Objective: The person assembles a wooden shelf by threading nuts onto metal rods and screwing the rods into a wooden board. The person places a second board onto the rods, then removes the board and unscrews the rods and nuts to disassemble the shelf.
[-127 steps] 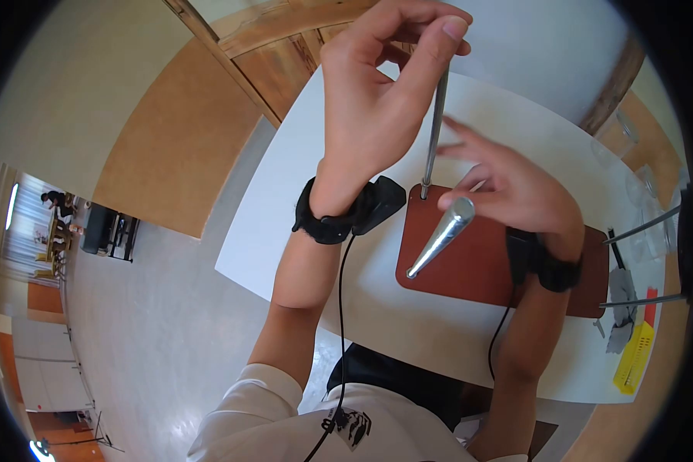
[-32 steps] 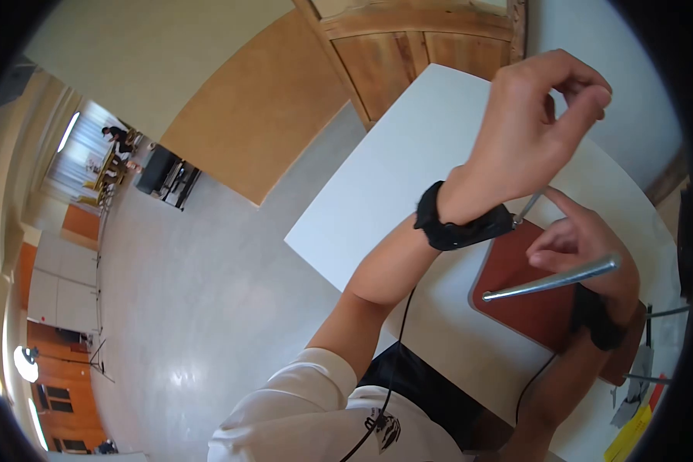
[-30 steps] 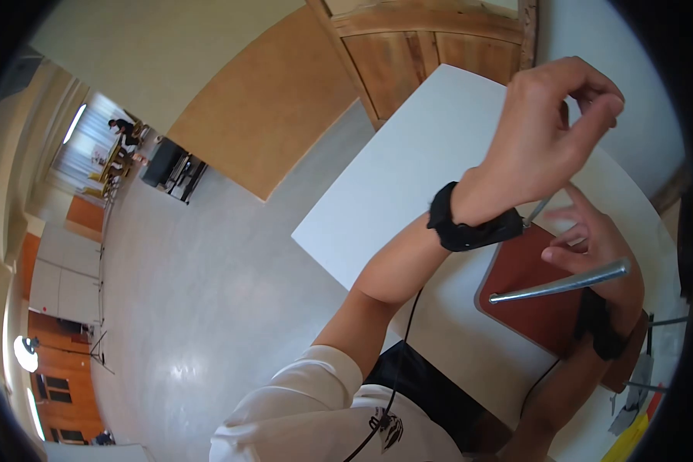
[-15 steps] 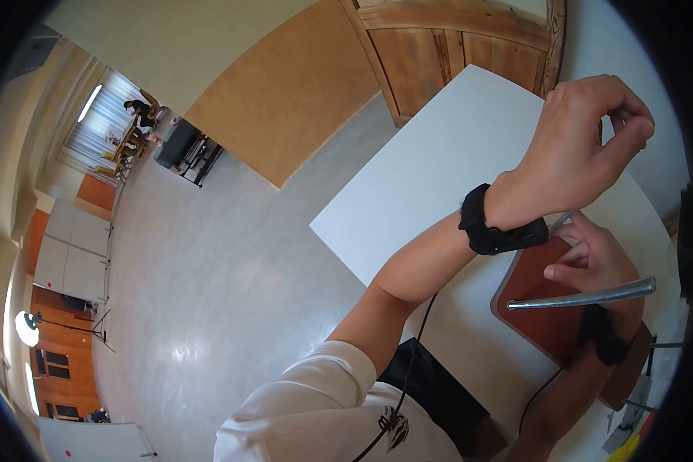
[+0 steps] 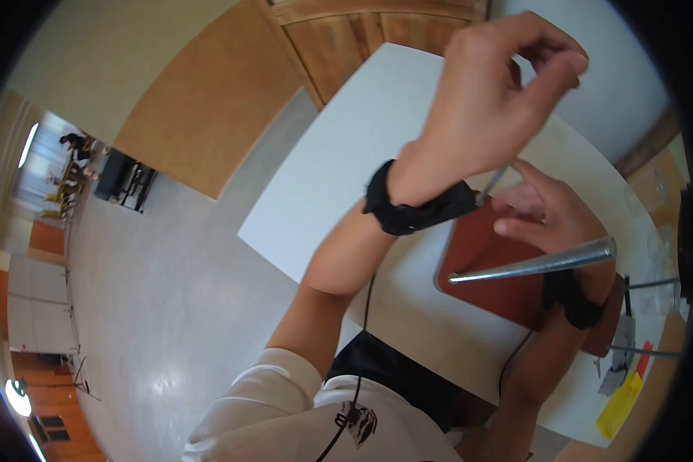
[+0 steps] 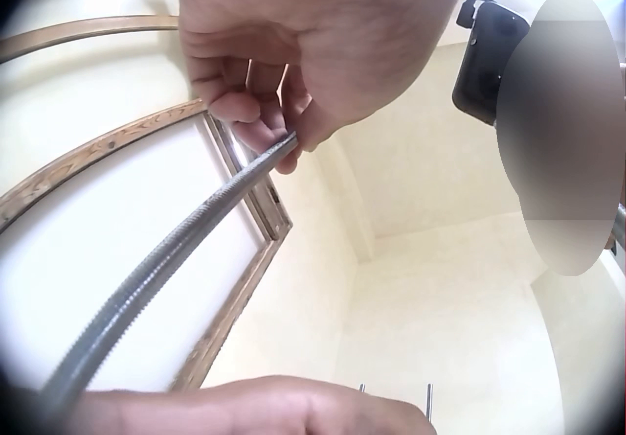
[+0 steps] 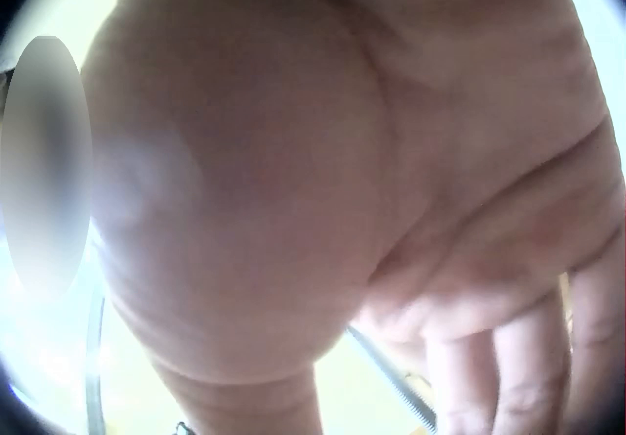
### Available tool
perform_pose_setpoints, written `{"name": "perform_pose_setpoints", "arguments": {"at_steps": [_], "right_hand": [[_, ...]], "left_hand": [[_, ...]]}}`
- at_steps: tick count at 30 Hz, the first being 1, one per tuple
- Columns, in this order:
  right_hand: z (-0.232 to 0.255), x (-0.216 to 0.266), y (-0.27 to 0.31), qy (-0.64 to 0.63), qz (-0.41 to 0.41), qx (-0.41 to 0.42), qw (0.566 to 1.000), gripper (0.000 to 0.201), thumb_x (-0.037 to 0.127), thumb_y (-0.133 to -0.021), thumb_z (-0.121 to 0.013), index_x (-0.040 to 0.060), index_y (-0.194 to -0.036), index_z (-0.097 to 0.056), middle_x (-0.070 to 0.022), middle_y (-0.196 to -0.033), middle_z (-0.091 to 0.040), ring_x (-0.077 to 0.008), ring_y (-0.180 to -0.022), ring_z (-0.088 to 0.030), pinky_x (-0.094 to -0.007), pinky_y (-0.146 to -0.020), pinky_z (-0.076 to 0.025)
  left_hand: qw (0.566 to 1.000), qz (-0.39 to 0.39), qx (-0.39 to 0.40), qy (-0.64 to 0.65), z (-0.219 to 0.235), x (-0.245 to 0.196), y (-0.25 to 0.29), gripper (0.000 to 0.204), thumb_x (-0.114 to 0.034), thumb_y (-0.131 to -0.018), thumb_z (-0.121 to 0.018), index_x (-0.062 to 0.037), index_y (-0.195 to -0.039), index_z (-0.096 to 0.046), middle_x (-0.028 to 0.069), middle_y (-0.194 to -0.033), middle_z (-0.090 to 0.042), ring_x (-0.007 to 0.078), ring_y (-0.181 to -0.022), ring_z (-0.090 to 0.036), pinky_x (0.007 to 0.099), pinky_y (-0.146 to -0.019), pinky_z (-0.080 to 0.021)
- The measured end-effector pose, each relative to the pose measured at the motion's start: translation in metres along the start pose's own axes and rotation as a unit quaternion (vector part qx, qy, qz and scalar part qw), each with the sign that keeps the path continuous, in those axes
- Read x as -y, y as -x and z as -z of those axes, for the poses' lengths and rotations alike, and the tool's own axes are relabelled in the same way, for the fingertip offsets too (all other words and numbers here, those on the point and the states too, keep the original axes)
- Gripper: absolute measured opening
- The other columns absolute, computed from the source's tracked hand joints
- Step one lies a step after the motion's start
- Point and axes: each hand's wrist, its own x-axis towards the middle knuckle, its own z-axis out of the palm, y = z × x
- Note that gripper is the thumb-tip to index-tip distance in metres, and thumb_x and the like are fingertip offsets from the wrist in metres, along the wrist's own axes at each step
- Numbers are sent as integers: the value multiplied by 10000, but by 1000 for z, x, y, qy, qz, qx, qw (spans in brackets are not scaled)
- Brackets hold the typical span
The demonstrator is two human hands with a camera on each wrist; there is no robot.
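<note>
My left hand [image 5: 500, 92] is raised high and pinches the top end of a threaded metal rod [image 6: 176, 244] between thumb and fingertips. The rod's lower part [image 5: 494, 181] shows in the head view, standing at the far left corner of a reddish-brown board [image 5: 508, 300] with rounded corners. Lower down, my right hand [image 5: 550, 212] is beside that rod, its index finger extended toward it and its other fingers loose and slightly blurred. In the right wrist view the palm [image 7: 469, 190] fills the picture. A second metal rod [image 5: 531, 267] rises from the board's near left corner.
Two more rods [image 5: 654, 283] stand at the board's right end. On the white table [image 5: 346, 146] lie a yellow plastic basket [image 5: 621, 406] and a grey strip [image 5: 617, 362]. Clear containers [image 5: 658, 239] stand at the right. A black cable [image 5: 368, 308] hangs from my left wrist.
The head view has swung, first away from the board, now partly back. My left hand keeps its pinch on the rod's top; my right fingers have shifted slightly beside the rod.
</note>
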Motion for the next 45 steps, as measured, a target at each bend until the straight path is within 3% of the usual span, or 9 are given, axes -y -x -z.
{"name": "perform_pose_setpoints", "arguments": {"at_steps": [5,7,14,19,25,31,34,40,45], "right_hand": [[-2,-3,-10,48,-20,-15,999,890,200,-876,-816,21,-1589,-314,-240,-1238,-688,-266,-993,-724,-356,-848,-565],[3,9,-8,-14,-104,101,989,922,222,-873,-814,29,-1604,-286,-259,-1314,-652,-285,-1027,-722,-368,-863,-569],[-5,-5,-10,19,-39,-10,999,826,205,-894,-792,-40,-1542,-343,-250,-1187,-709,-287,-937,-739,-366,-853,-568],[7,16,-7,-34,-112,139,983,870,200,-886,-788,-56,-1561,-302,-233,-1222,-702,-279,-987,-735,-357,-863,-566],[-5,-12,-11,47,-57,13,997,831,200,-891,-785,-59,-1538,-333,-222,-1119,-731,-278,-889,-731,-349,-868,-559],[7,10,-8,-83,-110,133,982,861,197,-858,-805,-41,-1538,-335,-240,-1247,-686,-303,-931,-740,-363,-877,-559],[0,-13,-8,81,-5,12,997,782,172,-857,-804,-40,-1483,-385,-249,-1192,-703,-306,-881,-745,-371,-856,-567],[-1,-7,-15,30,-65,94,993,717,120,-863,-792,-46,-1450,-415,-237,-1140,-715,-294,-874,-743,-375,-855,-569],[-2,-7,-11,-31,-56,42,997,683,118,-865,-784,-48,-1435,-446,-228,-1115,-711,-287,-914,-740,-367,-851,-572]], "left_hand": [[998,-4,52,41,-3,11,0,177,-150,-1016,-675,6,-1089,-717,43,-866,-731,67,-770,-633,217,-634,-446],[999,-21,32,-11,-4,-2,4,179,-152,-1015,-675,5,-1092,-716,44,-854,-731,56,-761,-624,216,-631,-440],[999,-20,35,-6,-7,-5,3,185,-160,-1015,-679,2,-1095,-720,39,-849,-729,56,-762,-623,214,-635,-441],[999,-19,50,-6,-2,0,2,193,-166,-1017,-678,6,-1095,-718,44,-850,-730,58,-760,-625,213,-638,-446],[999,-21,33,-16,-5,-1,3,195,-162,-1016,-676,13,-1093,-716,44,-841,-725,56,-749,-619,214,-632,-447],[999,-22,47,-9,-2,-1,2,191,-155,-1017,-672,15,-1093,-715,46,-839,-723,55,-749,-615,216,-632,-447],[999,-14,39,-8,-3,-3,3,190,-155,-1017,-672,14,-1092,-716,45,-838,-724,52,-748,-612,215,-627,-442],[999,-27,40,-7,-3,0,3,180,-151,-1016,-673,7,-1089,-718,42,-844,-728,49,-738,-609,212,-621,-433],[999,-4,36,9,-4,8,2,182,-155,-1018,-671,5,-1091,-719,41,-849,-731,51,-754,-618,215,-617,-429]]}}
